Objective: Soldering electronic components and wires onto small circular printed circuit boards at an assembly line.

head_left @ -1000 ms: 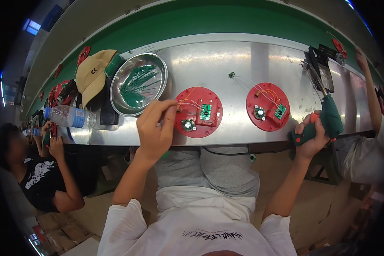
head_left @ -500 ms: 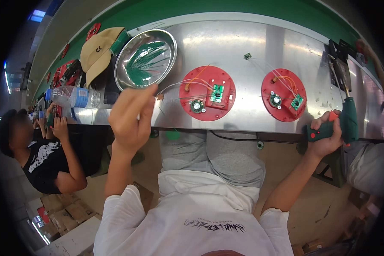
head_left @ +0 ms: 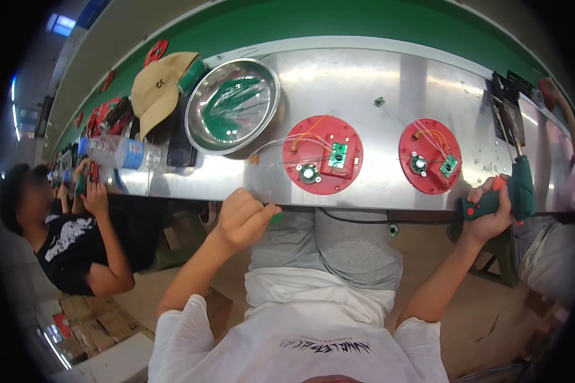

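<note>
Left hand [head_left: 244, 220], now down at the bench's near edge, fingers curled nearly together with any hold untellable, has left the copper-coloured piece [head_left: 254, 158] lying ungripped left of the left-hand red disc [head_left: 319, 157], right hand [head_left: 492, 214] staying wrapped round the green power screwdriver [head_left: 523, 188].

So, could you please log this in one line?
left hand: curled near bench; right hand: holding green power tool; bench: red discs, metal bowl

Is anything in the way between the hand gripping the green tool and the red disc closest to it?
Nothing visible is: only bare metal bench separates the right hand, holding the green tool, from the right-hand red disc.
</note>
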`<state>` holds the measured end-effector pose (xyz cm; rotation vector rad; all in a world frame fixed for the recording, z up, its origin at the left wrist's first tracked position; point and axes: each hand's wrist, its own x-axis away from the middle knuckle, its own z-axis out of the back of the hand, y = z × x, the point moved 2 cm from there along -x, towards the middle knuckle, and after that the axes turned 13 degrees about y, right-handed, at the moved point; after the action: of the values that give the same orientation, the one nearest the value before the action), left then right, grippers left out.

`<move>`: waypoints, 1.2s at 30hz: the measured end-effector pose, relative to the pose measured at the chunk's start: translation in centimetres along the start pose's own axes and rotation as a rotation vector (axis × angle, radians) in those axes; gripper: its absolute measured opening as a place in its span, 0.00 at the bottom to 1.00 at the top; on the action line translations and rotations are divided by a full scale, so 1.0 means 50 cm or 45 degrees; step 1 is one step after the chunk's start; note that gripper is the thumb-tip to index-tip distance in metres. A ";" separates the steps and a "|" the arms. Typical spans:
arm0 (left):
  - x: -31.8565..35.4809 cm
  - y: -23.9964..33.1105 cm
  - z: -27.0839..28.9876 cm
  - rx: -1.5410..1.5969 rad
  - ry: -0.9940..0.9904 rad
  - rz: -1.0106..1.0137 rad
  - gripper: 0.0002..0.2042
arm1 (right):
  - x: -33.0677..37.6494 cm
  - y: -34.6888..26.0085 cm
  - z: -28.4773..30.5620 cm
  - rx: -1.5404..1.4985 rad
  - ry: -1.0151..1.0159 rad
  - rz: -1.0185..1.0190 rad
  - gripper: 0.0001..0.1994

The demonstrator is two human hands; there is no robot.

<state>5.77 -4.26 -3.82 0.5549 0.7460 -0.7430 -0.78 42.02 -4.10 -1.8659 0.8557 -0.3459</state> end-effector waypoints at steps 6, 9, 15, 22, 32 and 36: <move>-0.058 0.030 -0.006 0.118 0.072 0.207 0.09 | 0.006 -0.002 -0.004 0.038 0.059 0.069 0.13; -0.095 0.032 -0.020 0.183 0.025 0.246 0.10 | 0.002 0.004 0.003 0.008 0.061 0.019 0.13; -0.173 0.021 -0.108 0.027 -0.417 0.076 0.06 | -0.002 0.004 -0.006 -0.022 0.021 0.044 0.13; -0.376 -0.155 -0.224 -0.504 -0.041 0.067 0.06 | 0.010 0.002 -0.014 -0.043 0.134 0.029 0.09; -0.440 0.049 -0.369 0.270 -0.651 -0.151 0.35 | 0.015 -0.006 -0.029 -0.095 0.212 0.028 0.12; -0.402 0.030 -0.359 0.262 -0.730 -0.028 0.34 | 0.012 0.000 -0.015 -0.091 0.167 0.033 0.12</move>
<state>-10.48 16.81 0.76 0.4841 0.1443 -0.9498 -0.79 41.06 -3.84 -1.9127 0.9912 -0.4305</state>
